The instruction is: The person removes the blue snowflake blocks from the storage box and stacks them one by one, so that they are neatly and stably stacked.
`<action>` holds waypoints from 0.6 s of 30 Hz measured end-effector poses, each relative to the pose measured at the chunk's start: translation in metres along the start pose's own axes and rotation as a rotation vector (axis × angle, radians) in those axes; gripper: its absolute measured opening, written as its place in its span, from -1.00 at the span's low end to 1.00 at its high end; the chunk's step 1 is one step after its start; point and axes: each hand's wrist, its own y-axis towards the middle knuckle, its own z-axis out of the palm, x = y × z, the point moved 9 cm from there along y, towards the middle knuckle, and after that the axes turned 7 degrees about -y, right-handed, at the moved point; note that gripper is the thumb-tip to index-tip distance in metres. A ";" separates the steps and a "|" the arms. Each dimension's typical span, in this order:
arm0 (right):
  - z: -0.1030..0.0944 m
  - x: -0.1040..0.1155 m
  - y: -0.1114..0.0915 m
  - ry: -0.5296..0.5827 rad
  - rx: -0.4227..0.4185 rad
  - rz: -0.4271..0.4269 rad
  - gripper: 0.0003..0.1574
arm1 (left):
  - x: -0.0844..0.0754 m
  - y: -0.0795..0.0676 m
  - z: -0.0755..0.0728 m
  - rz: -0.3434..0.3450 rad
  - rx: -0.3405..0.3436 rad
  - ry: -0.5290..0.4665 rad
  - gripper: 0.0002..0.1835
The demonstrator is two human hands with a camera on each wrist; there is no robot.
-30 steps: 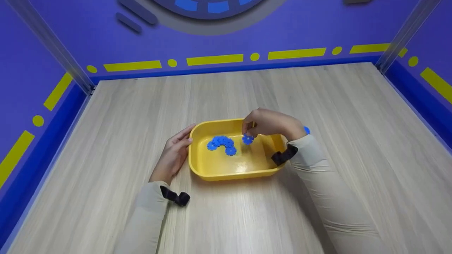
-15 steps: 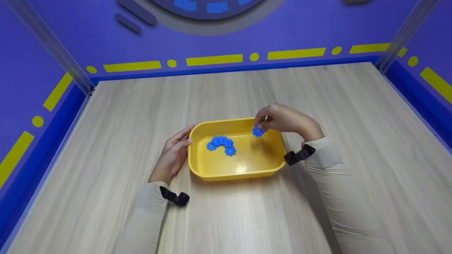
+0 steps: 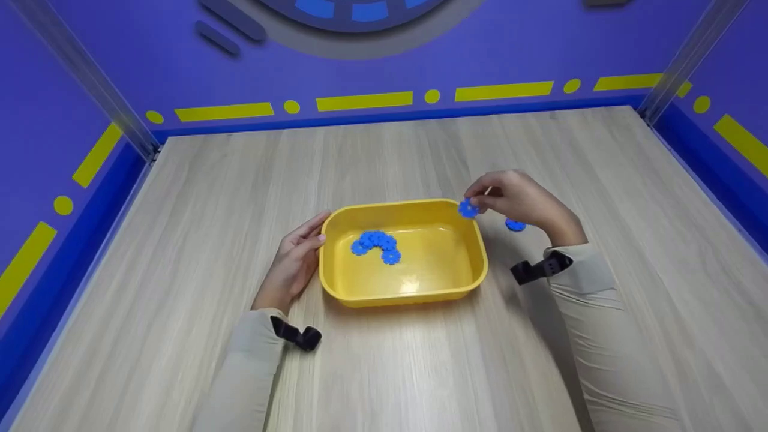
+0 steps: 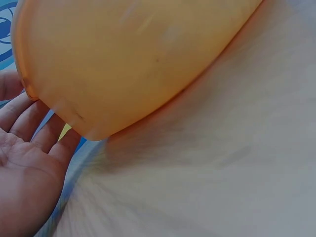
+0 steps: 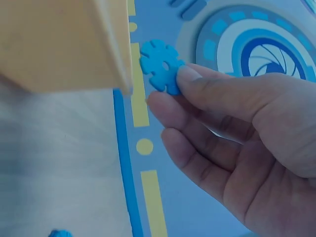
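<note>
A yellow plastic bin (image 3: pixel 414 298) sits on the wooden table, with several overlapping blue snowflake-shaped discs (image 3: pixel 377 241) on its floor, left of centre. My left hand (image 3: pixel 294 264) rests against the bin's left end, its fairly straight fingers along the outer wall and the thumb tip at the rim. In the left wrist view the fingertips touch the bin's wall. My right hand (image 3: pixel 519 195) pinches one blue snowflake disc (image 5: pixel 160 66) between thumb and forefinger, over the bin's back right corner. Its other fingers curve loosely with nothing in them.
More blue discs (image 3: pixel 515 225) lie on the table right of the bin, below my right hand and wrist. Blue-purple panels with yellow markings (image 3: pixel 504 91) border the table (image 3: pixel 384 372) at the back and sides.
My right hand has lifted the pinched disc from inside the bin and moved right to its back right corner. The discs on the table show again. The left hand and bin stay put.
</note>
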 end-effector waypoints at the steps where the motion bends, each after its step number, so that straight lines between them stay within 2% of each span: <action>1: -0.001 -0.004 -0.002 -0.001 -0.011 0.012 -0.80 | 0.000 0.000 0.000 0.000 0.000 0.001 -0.41; 9: 0.001 -0.032 -0.013 0.008 -0.028 0.128 -0.78 | 0.000 0.000 -0.001 0.002 -0.001 0.011 -0.43; 18: 0.004 -0.060 -0.026 0.029 -0.025 0.197 -0.76 | 0.000 0.000 -0.001 0.008 -0.002 0.013 -0.43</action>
